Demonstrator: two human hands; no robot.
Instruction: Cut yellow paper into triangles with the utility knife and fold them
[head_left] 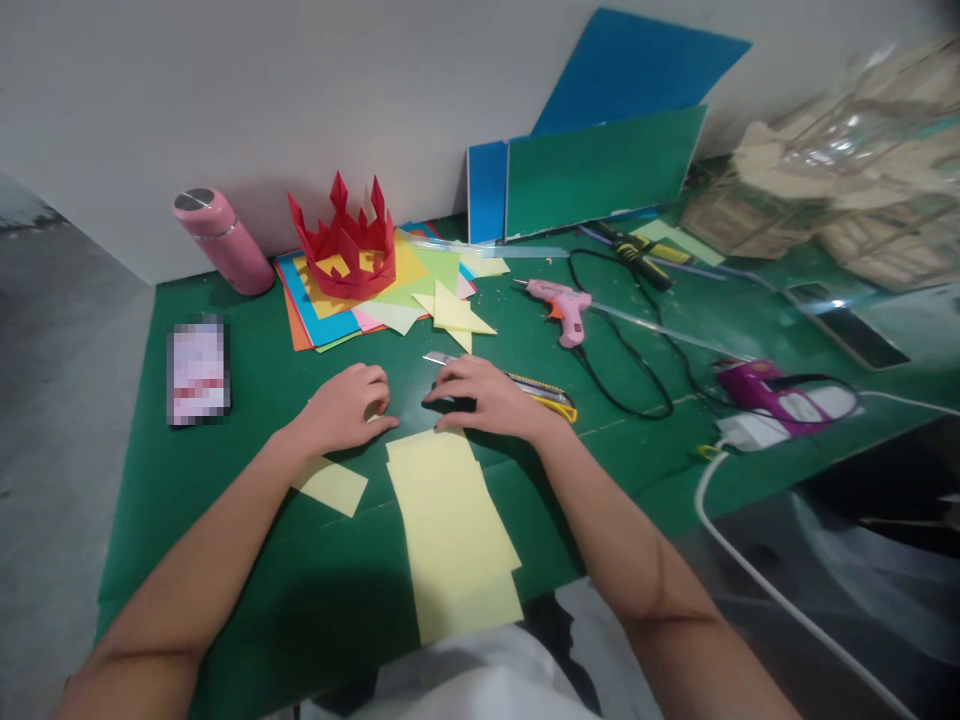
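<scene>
My left hand (342,408) rests on the green table with loosely curled fingers and its thumb held apart from them. A sliver of pale yellow shows beneath its palm, and a small yellow paper piece (335,486) lies below the wrist. My right hand (486,397) has its fingers bent and apart from the thumb, whose tip is at the top edge of a stack of pale yellow paper strips (450,520). Partly under that hand lies a yellow utility knife (553,396), its blade pointing left.
A red paper crown (349,250) sits on coloured sheets (300,310), beside a yellow paper star (454,315). A pink bottle (229,245) and a phone (198,372) stand left. Rightward are a pink glue gun (561,308), its cord, a purple power strip (780,397) and leaning boards (600,170).
</scene>
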